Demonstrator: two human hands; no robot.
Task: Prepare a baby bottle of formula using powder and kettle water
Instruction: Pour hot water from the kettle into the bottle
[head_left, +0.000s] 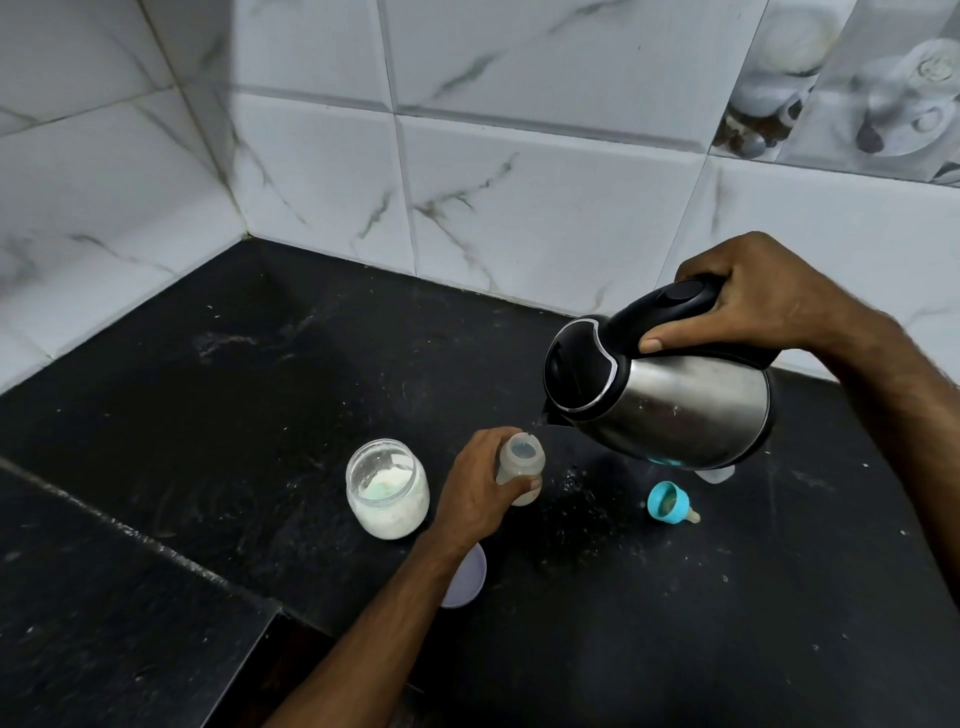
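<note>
**Kettle tipped over open bottle, corner of black counter**

Surfaces: speckled black stone counter (260, 415), matte, dusted with pale specks and wet droplets right of the bottle. White marble-veined wall tiles (519, 171), glossy, meeting at a corner.

Kettle (670, 400): brushed steel, rounded body, black plastic lid and handle. Held in the air, tilted down to the left; long axis runs from the handle at upper right to the spout at lower left. Spout tip sits just above the bottle mouth.

Baby bottle (521, 467): translucent, cloudy plastic, small cylinder, uncapped, upright on the counter.

Right hand (753, 306): fingers wrapped tight round the kettle handle, thumb pressed along its underside.

Left hand (480, 488): fingers and thumb curled round the bottle body, steadying it.

Powder jar (388, 487): clear glass, round, open, white powder inside with a pale green scoop part buried. Just left of the left hand.

Teal teat ring (669, 502): on its side, right of the bottle, yellowish teat pointing right.

White round lid (467, 577): partly under the left forearm.
</note>
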